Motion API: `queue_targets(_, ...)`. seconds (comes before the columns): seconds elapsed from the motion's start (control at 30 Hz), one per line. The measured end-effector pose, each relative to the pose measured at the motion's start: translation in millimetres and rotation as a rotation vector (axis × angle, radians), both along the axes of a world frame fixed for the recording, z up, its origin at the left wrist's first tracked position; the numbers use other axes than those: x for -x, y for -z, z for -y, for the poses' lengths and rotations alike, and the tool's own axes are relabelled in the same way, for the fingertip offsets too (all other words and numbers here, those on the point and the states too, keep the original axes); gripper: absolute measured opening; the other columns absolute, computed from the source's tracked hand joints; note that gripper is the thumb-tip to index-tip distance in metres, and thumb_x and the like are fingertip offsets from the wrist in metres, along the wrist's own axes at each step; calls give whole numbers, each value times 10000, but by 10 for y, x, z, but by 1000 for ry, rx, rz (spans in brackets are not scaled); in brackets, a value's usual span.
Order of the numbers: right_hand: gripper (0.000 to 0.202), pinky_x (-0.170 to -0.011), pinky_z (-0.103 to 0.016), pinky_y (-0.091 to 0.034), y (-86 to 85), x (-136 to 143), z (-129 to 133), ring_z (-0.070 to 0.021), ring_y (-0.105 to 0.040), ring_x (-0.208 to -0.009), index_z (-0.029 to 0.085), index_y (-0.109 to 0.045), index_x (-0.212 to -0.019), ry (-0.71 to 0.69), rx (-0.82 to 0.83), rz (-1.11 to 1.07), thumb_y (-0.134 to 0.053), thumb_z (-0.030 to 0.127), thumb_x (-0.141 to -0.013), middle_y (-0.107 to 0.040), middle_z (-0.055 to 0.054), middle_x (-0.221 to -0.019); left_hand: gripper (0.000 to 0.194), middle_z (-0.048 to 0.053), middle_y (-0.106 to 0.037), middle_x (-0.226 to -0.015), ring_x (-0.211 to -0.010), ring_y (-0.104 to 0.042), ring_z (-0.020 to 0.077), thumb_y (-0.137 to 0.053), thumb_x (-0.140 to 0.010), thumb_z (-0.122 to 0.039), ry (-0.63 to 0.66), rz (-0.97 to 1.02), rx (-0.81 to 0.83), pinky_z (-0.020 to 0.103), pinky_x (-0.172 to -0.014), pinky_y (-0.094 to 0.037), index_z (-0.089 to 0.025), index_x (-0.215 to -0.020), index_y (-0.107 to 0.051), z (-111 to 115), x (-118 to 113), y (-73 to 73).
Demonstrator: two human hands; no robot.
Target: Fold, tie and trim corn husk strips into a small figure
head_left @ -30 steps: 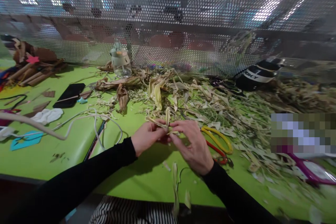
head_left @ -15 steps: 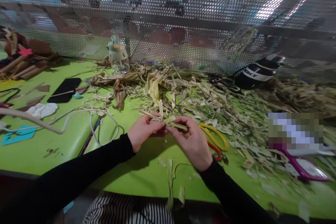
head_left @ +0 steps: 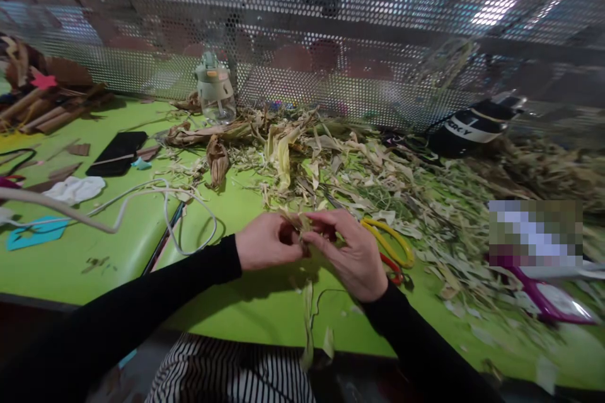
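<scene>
Though the fingers hide much of it, I make out a bundle of dry corn husk (head_left: 299,221) at the middle of the frame, held between both bare hands. The left hand (head_left: 265,242) pinches it from one side, thumb against curled fingers; the right hand (head_left: 355,257) nips it from the other with thumb and fingertips. Exactly where each pad bears, I cannot tell.

I judge the husk to be almost weightless and papery: it should bend readily across its width, stay stiffer along the fibre, and split lengthwise if pulled hard. Being dry, it probably slides a little under the fingertips, so I favour a light, flat pinch near the crossing of its folds, away from the thin ends.

Just below the hands, a loose husk strip (head_left: 307,334) runs over the front edge of the green table (head_left: 373,334). Beside the right hand lies a hand tool with a yellow handle (head_left: 401,239) and a red one. Past the fingers, a husk heap (head_left: 350,160) spreads across the centre and right, with a water bottle (head_left: 216,91) standing behind it and a black phone (head_left: 116,154) at left.
</scene>
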State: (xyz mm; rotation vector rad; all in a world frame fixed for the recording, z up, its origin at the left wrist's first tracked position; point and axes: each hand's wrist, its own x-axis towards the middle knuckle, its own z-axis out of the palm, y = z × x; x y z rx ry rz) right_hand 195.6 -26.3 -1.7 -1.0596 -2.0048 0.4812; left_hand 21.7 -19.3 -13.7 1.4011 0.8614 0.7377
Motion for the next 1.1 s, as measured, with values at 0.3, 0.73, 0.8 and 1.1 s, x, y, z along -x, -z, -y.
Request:
queue_targets(0.3,81,-633,-299,-467,-13,3,9,-162,-575,-705,217,-612,-866,101,-16,4,-558,276,-853,-632,-29,-796,290,43,-645,-656,-587,-582,100,-643,-747,-398,-132,131,84,229,-602,-470,-112,-783,-606,14,-70,-54)
queue_targets(0.73,154,-668,-282,-499,81,-15,-28,-146,-590,-715,209,-638,-849,55,370,-318,-646,349,-786,-648,-19,-812,299,11,-637,-588,-539,-585,89,-710,-689,-364,-148,195,159,206,-567,-467,-130,-812,-570,7,-59,-113)
queue_targets(0.8,129,-647,-269,-495,85,-25,-34,-133,-588,-694,220,-636,-844,15,405,-381,-656,330,-781,-644,-4,-799,297,14,-636,-587,-532,-577,85,-698,-699,-377,-105,194,155,204,-565,-463,-131,-799,-567,-4,-26,-129)
queue_targets(1.1,43,-646,-301,-474,36,1,-29,-155,-582,-702,236,-673,-793,-121,128,-95,-635,255,-797,-633,-10,-742,114,-1,-602,-561,-519,-563,97,-619,-679,-193,-57,-107,88,214,-544,-440,-149,-661,-516,-24,18,-82)
